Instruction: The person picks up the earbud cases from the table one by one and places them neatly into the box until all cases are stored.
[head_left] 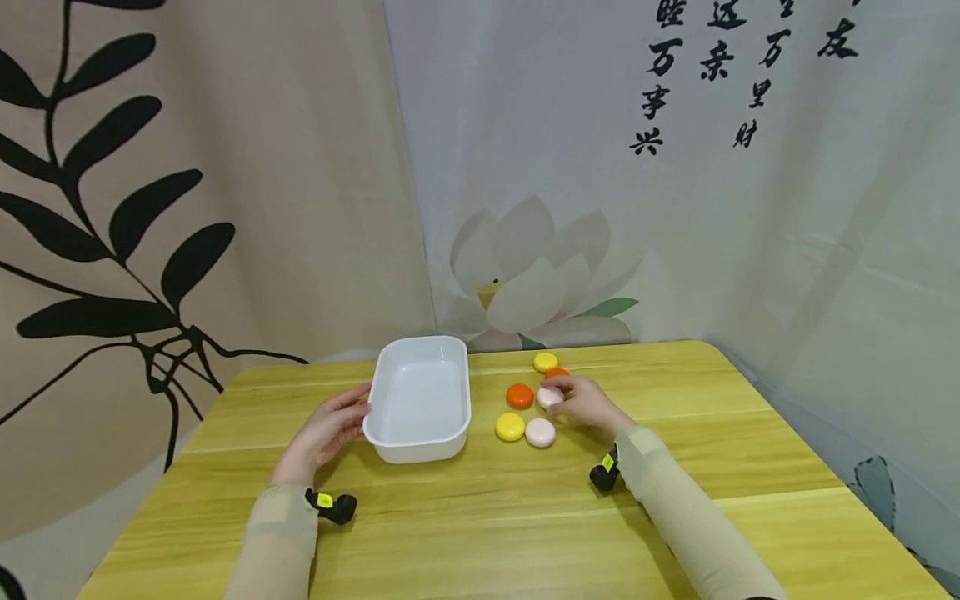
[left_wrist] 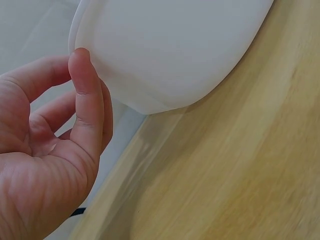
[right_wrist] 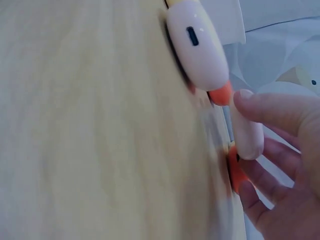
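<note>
A white rectangular tray (head_left: 420, 392) stands on the table, left of several smooth round discs. My left hand (head_left: 333, 429) is at its left side; thumb and curled fingers meet at the rim (left_wrist: 76, 30). To the right, my right hand (head_left: 588, 404) pinches a pale pink disc (right_wrist: 247, 131) between thumb and fingers. Nearby lie another pale pink disc (head_left: 540, 432), showing a dark slot in the right wrist view, a yellow disc (head_left: 510, 427), an orange disc (head_left: 520, 396) and a far yellow disc (head_left: 546, 362). A second orange disc (head_left: 557, 372) is partly hidden by the right hand.
Everything stands on a wood-grain table (head_left: 450, 533). Its far edge runs just behind the tray and discs. Behind hangs a pale curtain (head_left: 525, 167) with printed leaves, a lotus and characters. Each wrist carries a small black camera (head_left: 604, 471).
</note>
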